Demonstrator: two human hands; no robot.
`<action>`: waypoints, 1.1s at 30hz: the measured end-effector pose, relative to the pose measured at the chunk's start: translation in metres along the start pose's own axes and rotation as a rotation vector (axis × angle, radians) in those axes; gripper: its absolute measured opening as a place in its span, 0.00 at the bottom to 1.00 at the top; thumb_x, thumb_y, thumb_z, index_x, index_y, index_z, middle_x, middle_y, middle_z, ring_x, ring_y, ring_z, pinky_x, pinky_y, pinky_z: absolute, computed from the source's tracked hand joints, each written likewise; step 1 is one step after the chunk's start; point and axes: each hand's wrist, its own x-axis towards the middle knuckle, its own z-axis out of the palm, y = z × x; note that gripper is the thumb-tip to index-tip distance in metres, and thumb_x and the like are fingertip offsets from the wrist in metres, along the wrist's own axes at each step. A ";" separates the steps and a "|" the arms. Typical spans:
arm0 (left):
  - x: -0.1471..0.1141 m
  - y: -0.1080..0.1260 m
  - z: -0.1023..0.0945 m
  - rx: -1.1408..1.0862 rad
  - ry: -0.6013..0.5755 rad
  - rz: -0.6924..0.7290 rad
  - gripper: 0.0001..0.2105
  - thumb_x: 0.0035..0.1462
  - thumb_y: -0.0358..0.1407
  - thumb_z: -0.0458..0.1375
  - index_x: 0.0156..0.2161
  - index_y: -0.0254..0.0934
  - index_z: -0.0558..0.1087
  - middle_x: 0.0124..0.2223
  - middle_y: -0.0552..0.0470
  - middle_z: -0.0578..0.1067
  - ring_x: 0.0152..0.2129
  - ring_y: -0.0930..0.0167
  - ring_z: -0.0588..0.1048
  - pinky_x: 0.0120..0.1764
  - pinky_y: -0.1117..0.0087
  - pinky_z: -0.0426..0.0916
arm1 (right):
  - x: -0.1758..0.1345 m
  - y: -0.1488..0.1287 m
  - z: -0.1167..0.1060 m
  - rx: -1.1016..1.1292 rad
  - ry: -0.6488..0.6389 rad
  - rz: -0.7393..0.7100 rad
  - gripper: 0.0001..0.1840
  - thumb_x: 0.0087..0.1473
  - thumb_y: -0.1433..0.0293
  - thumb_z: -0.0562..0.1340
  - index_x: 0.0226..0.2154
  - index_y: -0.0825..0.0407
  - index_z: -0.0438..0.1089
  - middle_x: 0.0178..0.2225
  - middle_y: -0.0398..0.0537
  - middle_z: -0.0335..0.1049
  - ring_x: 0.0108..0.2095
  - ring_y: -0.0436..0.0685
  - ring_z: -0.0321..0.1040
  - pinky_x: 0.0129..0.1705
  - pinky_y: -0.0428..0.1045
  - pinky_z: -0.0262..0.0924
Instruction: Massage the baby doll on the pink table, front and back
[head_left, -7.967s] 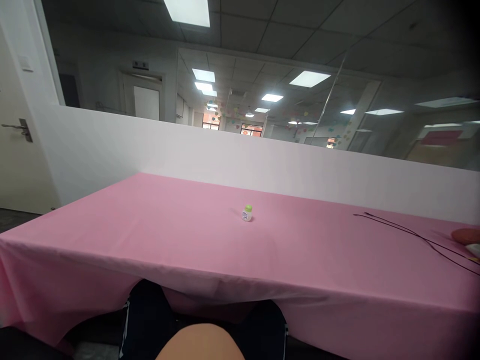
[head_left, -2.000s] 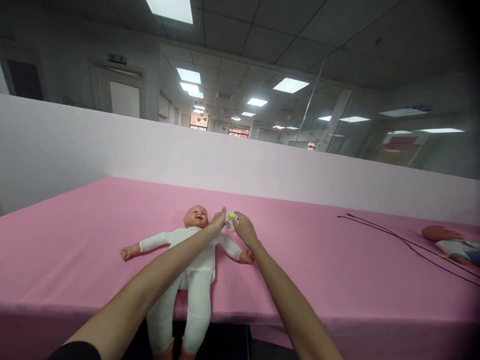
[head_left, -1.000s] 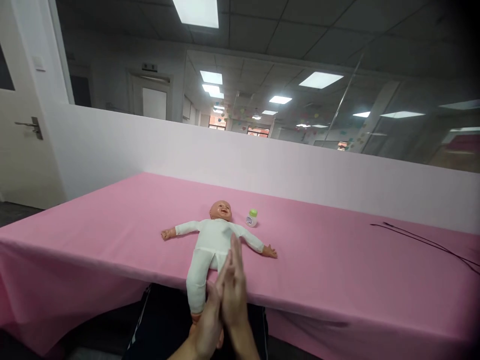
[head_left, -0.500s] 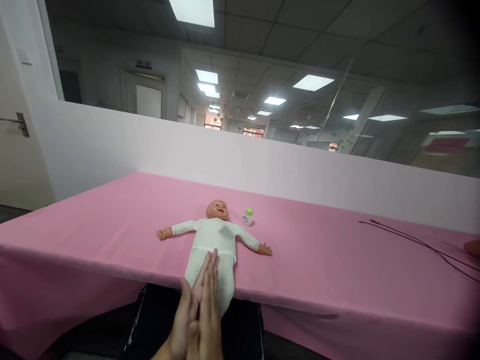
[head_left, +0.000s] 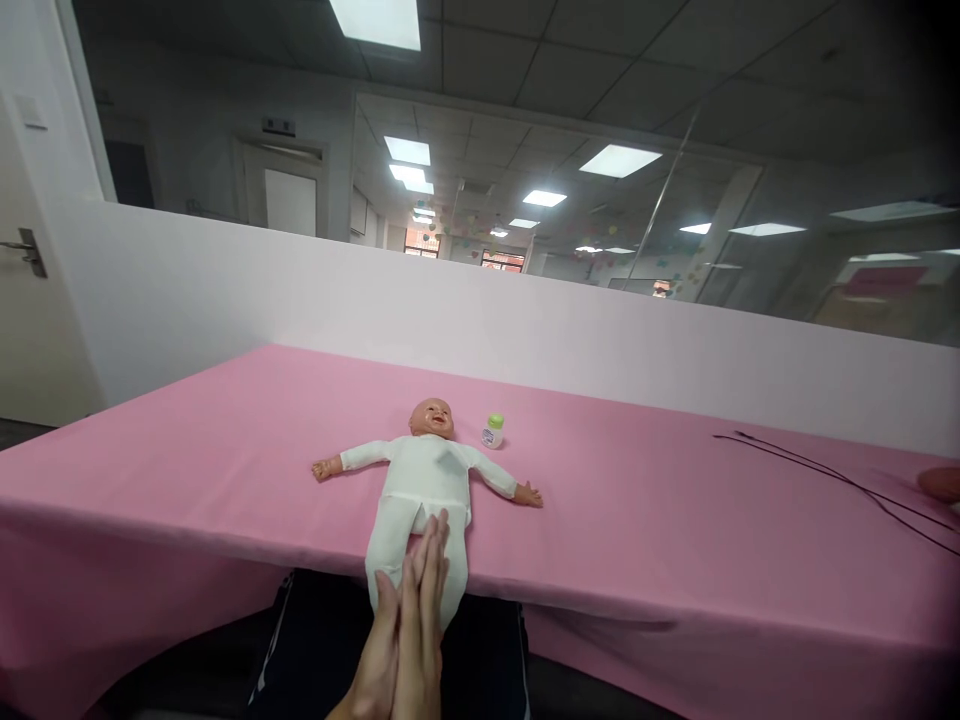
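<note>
My left hand (head_left: 379,640) and my right hand (head_left: 420,630) are pressed palm to palm, fingers stretched out and pointing away from me. Both are open, and I see nothing held between them, though the palms are hidden. They hover over the legs of a baby doll (head_left: 429,470) in white clothes, which lies face up with its arms spread on the pink-covered table (head_left: 615,500). Whether my fingers touch the doll I cannot tell. Beside the doll's head, to the right, stands a small clear bottle (head_left: 493,432) with a green cap.
Thin black cables (head_left: 825,470) lie across the table's right side. At the far right edge a brownish rounded thing (head_left: 939,484) is partly in view. A white half-wall (head_left: 525,330) with glass above closes off the back. My legs (head_left: 322,640) are under the front edge.
My hands have slid against each other and closed more flatly together, shifting slightly right and down. The doll and bottle stay in place; the view has shifted a little.
</note>
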 end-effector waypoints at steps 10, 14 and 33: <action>0.018 0.028 -0.003 0.232 -0.099 0.113 0.40 0.62 0.68 0.47 0.72 0.50 0.59 0.76 0.56 0.49 0.74 0.58 0.45 0.73 0.52 0.41 | 0.057 0.058 -0.033 0.503 0.027 0.357 0.33 0.67 0.47 0.56 0.66 0.46 0.65 0.66 0.55 0.65 0.67 0.67 0.61 0.67 0.63 0.60; 0.108 0.075 -0.020 0.598 0.127 0.287 0.35 0.67 0.59 0.51 0.73 0.45 0.58 0.76 0.52 0.51 0.73 0.60 0.48 0.73 0.54 0.43 | 0.117 0.098 -0.038 0.449 0.045 0.358 0.33 0.59 0.44 0.63 0.55 0.50 0.75 0.56 0.59 0.75 0.56 0.69 0.73 0.57 0.62 0.69; 0.355 0.026 -0.132 0.642 0.358 0.348 0.27 0.57 0.60 0.58 0.37 0.35 0.80 0.43 0.42 0.83 0.46 0.56 0.79 0.53 0.58 0.70 | 0.288 0.262 0.059 0.569 0.046 0.490 0.36 0.57 0.37 0.57 0.46 0.49 0.76 0.47 0.53 0.80 0.55 0.67 0.73 0.58 0.59 0.67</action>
